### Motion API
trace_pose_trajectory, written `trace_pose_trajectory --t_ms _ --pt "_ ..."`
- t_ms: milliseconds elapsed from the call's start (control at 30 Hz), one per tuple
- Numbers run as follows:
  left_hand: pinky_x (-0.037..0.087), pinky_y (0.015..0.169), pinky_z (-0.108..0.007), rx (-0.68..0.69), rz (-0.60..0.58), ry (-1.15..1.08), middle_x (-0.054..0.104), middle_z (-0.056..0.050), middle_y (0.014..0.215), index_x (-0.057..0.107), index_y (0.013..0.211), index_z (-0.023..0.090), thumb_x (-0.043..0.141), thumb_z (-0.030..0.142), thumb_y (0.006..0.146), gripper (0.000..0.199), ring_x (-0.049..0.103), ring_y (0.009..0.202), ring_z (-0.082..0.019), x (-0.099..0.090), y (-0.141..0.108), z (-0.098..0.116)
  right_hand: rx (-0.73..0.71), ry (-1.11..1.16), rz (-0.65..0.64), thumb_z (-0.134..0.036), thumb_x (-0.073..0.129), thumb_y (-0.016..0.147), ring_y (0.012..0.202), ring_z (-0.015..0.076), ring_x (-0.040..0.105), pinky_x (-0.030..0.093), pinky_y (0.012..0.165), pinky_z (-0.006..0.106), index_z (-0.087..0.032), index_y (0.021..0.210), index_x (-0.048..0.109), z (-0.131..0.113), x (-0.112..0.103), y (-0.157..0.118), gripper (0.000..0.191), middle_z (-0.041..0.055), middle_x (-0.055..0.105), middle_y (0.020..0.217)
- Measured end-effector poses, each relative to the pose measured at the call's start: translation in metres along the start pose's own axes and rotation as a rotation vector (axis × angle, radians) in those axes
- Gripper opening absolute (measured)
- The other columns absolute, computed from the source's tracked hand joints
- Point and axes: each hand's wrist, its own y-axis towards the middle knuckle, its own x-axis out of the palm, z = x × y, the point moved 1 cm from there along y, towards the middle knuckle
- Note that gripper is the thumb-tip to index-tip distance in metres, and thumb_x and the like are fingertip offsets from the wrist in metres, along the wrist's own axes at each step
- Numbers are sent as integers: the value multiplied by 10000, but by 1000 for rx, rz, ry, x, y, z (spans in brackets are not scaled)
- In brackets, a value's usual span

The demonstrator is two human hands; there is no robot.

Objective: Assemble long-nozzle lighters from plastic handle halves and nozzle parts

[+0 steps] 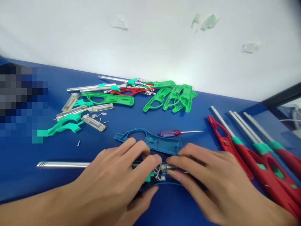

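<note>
An opened blue gas lighter (170,183) lies before me, its metal tube (63,164) pointing left. My left hand (115,169) is closed around its middle, covering much of the casing. Inside show white wires (158,174) and a green trigger part (148,178). At the handle end, my right hand (211,175) has thumb and fingers pinched on the clear fuel tank (166,168), mostly hidden by the fingers. The other blue casing half (162,143) rests just beyond my hands. Behind it lies a purple-and-red screwdriver (170,133), tip to the right.
Green casing halves (158,99) and metal tubes (94,87) with wires lie at the back. Left are clear fuel tanks (93,122), green triggers (68,127) and a loose screw (78,143). Several red lighters (249,157) and a red casing half (221,135) lie right.
</note>
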Motion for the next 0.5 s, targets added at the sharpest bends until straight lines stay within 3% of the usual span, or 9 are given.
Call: trace_pose_trajectory --t_ms 200,500 --pt "544 656 -426 27 13 -16 686 -79 1116 582 1184 226 517 220 1044 154 666 961 -296 2 1 -1 -46 -11 -24 -272 453 1134 770 155 730 524 617 272 -209 1098 762 -1 0 4 317 44 729 963" --pt "529 652 -381 26 -15 -65 658 -82 1062 608 1055 231 546 183 1020 86 631 889 -264 0 4 -1 -75 -61 -42 -303 366 1164 725 157 722 491 569 303 -245 1113 745 -1 -1 6 387 22 754 946"
